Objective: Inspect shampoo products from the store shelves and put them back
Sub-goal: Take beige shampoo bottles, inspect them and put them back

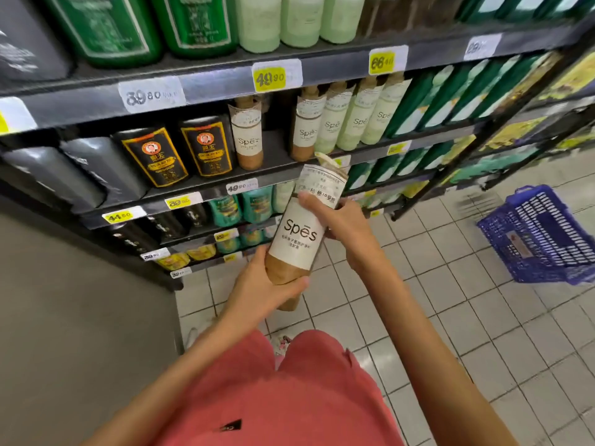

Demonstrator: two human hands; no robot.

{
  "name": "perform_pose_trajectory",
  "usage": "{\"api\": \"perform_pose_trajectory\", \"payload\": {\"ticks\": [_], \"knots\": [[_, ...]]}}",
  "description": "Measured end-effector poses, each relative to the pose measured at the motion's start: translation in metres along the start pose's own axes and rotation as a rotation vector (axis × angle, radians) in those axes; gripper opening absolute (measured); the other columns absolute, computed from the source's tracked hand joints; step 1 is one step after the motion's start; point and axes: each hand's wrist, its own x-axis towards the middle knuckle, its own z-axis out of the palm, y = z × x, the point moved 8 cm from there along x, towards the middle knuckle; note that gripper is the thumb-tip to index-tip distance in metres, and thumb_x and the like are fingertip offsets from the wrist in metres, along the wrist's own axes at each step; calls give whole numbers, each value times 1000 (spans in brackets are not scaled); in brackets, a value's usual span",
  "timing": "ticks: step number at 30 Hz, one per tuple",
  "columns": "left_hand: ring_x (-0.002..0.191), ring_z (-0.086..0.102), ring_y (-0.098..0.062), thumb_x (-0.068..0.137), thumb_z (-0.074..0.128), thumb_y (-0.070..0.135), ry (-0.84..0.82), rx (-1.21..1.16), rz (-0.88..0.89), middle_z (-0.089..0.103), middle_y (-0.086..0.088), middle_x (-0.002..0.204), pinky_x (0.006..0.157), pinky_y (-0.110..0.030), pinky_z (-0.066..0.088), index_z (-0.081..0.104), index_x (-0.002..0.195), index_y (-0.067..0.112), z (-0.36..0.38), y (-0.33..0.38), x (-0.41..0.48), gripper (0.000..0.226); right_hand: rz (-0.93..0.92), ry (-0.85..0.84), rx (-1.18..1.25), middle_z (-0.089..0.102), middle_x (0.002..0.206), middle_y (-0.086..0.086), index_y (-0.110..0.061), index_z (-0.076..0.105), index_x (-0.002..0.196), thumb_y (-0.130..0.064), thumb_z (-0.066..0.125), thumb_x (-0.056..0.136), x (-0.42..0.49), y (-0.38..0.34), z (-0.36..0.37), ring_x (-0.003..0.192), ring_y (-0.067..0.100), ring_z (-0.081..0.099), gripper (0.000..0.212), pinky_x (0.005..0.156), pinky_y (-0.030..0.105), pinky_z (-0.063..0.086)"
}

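Note:
I hold a tan Spes shampoo bottle (297,239) with a white label in front of the shelves, tilted with its top to the upper right. My left hand (267,291) grips its brown lower end from below. My right hand (341,226) grips its upper part, thumb across the label. On the middle shelf (277,175) there is a gap between one tan Spes bottle (246,133) and a row of Spes bottles (341,120), tan then pale green.
Black bottles (180,149) with gold labels stand left of the gap, green bottles (450,94) to the right and above. Lower shelves hold teal and yellow products. A blue shopping basket (541,236) sits on the tiled floor at right. A grey wall is at left.

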Motion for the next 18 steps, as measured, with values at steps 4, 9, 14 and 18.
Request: {"api": "perform_pose_trajectory", "payload": {"ticks": [4, 9, 14, 18], "knots": [[85, 66, 1, 47, 77, 49, -294, -389, -42, 72, 8, 93, 65, -9, 48, 59, 105, 26, 8, 15, -12, 66, 169, -297, 513, 70, 110, 7, -12, 58, 121, -42, 61, 81, -16, 14, 18, 100, 19, 66, 50, 87, 34, 55], [102, 65, -30, 54, 85, 48, -718, -888, -276, 65, -19, 116, 82, -37, 54, 58, 120, 12, 35, 18, -35, 80, 191, -611, 946, 54, 125, 25, -1, 52, 128, -54, 64, 75, -36, 9, 45, 112, 35, 58, 75, 98, 45, 46], [109, 63, -23, 57, 78, 58, -689, -837, -201, 65, -10, 119, 83, -30, 54, 59, 118, 22, 27, 25, -32, 73, 145, -414, 881, 58, 111, 19, 1, 48, 129, -36, 71, 73, -27, 12, 33, 97, 27, 60, 71, 96, 42, 46], [87, 59, 16, 60, 69, 67, -338, -101, 87, 63, 28, 104, 64, 0, 42, 51, 99, 39, 8, 39, -22, 52, 67, -136, 654, 66, 96, 13, -4, 60, 109, -31, 67, 77, -20, 9, 11, 88, 23, 66, 43, 85, 40, 55]]}}
